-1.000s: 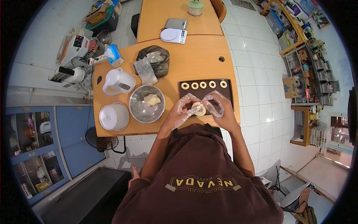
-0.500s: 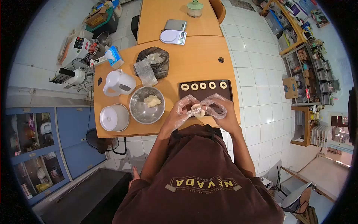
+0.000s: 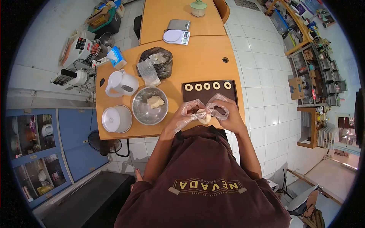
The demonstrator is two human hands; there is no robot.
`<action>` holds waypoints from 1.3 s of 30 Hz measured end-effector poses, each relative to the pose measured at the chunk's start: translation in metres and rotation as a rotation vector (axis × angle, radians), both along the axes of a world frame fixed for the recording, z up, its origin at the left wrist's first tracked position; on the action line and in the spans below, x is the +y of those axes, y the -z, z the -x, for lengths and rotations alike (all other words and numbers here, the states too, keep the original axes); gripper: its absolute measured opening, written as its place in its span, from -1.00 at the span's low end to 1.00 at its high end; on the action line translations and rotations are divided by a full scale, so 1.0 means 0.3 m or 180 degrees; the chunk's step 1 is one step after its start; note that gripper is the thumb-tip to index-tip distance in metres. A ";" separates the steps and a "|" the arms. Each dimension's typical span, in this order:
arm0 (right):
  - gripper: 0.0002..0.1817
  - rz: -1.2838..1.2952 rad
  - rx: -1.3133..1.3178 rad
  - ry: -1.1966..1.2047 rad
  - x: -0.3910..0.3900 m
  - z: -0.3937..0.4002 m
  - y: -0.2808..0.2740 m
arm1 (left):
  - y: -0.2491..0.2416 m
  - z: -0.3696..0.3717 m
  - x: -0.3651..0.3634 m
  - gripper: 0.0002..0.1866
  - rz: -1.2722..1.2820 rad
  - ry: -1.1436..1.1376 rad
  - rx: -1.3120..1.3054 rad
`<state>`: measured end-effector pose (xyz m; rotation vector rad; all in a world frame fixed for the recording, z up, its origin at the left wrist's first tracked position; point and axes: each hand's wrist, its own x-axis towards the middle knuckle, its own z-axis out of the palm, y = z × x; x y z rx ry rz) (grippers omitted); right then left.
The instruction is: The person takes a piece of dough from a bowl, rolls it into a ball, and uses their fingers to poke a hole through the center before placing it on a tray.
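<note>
A small pale piece of dough (image 3: 205, 119) hangs between my two hands, close to the table's front edge. My left hand (image 3: 189, 116), in a clear plastic glove, pinches it from the left. From the other side my right hand (image 3: 225, 114), gloved the same way, grips it with the fingertips. Part of the dough is hidden by the fingers. Just beyond the hands lies a dark baking tray (image 3: 209, 97) with several dough rings (image 3: 207, 87) in a row along its far side. To the left, a steel bowl (image 3: 141, 114) contains a larger dough lump (image 3: 155, 102).
Left of the bowl stand a white lidded container (image 3: 117, 118) and a white pitcher (image 3: 122, 83). Behind it are a black plastic bag (image 3: 164, 68) and a clear bag (image 3: 148, 73). A white kitchen scale (image 3: 176, 37) and a tissue box (image 3: 117, 57) sit farther back.
The dough piece and both hands have shifted slightly to the right. The fingers have changed position around the dough; the tray and bowl stay where they were.
</note>
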<state>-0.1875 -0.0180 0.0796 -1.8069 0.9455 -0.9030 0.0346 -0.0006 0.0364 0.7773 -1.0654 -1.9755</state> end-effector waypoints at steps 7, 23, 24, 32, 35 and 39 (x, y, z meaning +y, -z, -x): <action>-0.83 -0.0269 -0.0282 0.0462 0.016 -0.021 -0.013 | 0.003 0.032 0.019 -0.80 0.0144 -0.0746 0.0080; -0.75 0.0765 0.0193 0.0448 0.020 -0.016 -0.013 | -0.021 0.066 0.027 -0.81 0.0335 -0.1140 -0.0185; -0.75 0.0780 0.0116 0.0553 0.021 -0.024 -0.008 | -0.025 0.064 0.022 -0.80 0.0347 -0.1157 -0.0118; -0.75 0.1061 0.0055 0.0582 0.031 -0.043 0.001 | -0.026 0.056 0.022 -0.82 0.0573 -0.1151 -0.0147; -0.71 0.0842 0.0012 0.0553 0.025 -0.045 -0.010 | -0.008 0.061 0.018 -0.84 0.0569 -0.1192 -0.0116; -0.65 0.0020 -0.0357 0.0748 0.040 -0.074 -0.006 | 0.014 0.059 0.011 -0.88 0.0581 -0.1318 -0.0229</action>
